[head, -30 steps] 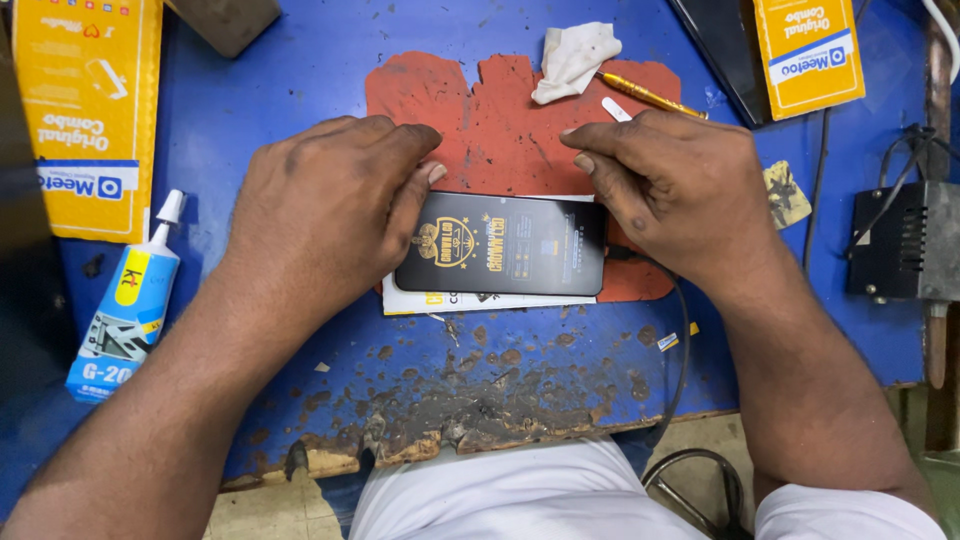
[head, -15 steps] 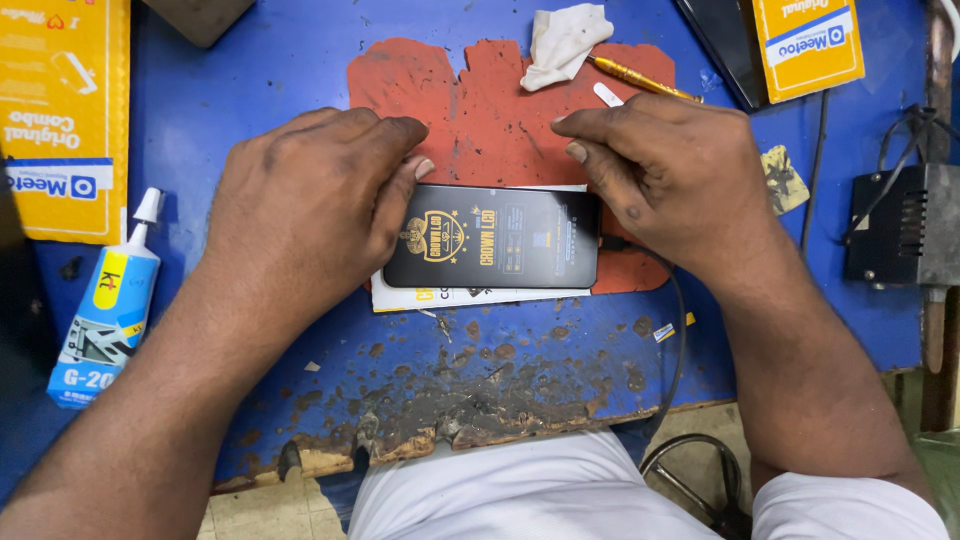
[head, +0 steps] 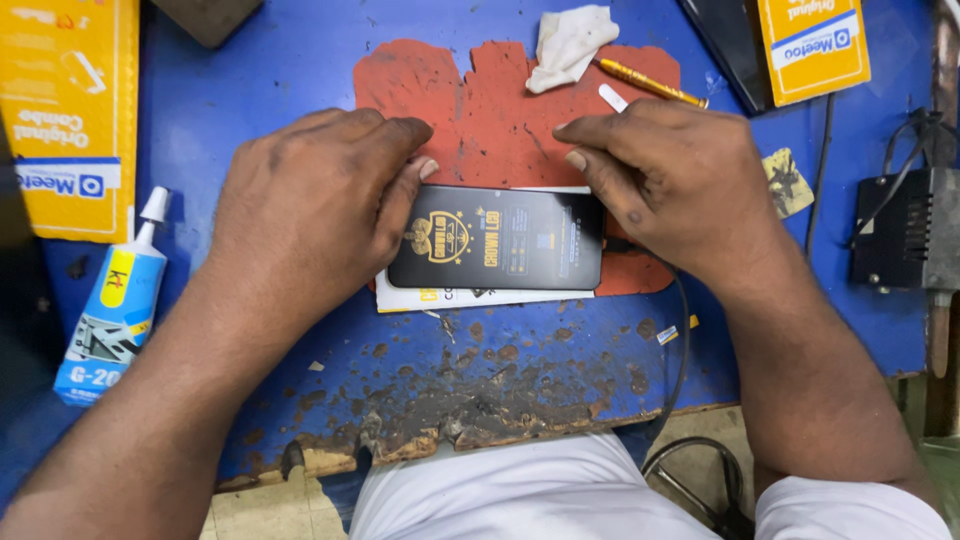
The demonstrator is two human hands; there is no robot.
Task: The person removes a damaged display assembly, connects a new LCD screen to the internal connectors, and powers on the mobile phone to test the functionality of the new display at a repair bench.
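A black rectangular panel (head: 500, 238) with gold print lies flat on a white card (head: 470, 297), at the near edge of a worn red mat (head: 490, 110). My left hand (head: 310, 210) covers the panel's left end, fingers curled over its top corner. My right hand (head: 680, 180) grips the right end, with the fingertips pressed on the top right corner. Both ends of the panel are hidden under my hands.
A blue table (head: 300, 70) with a chipped front edge holds a glue tube (head: 115, 300) and a yellow box (head: 65, 110) at left. A white cloth (head: 572, 42), a yellow pen-like tool (head: 650, 82), another yellow box (head: 812, 45) and a black device (head: 905, 230) are also there.
The view has drifted slightly. Both hands stay on the ends of the black panel, which has barely shifted on the mat.
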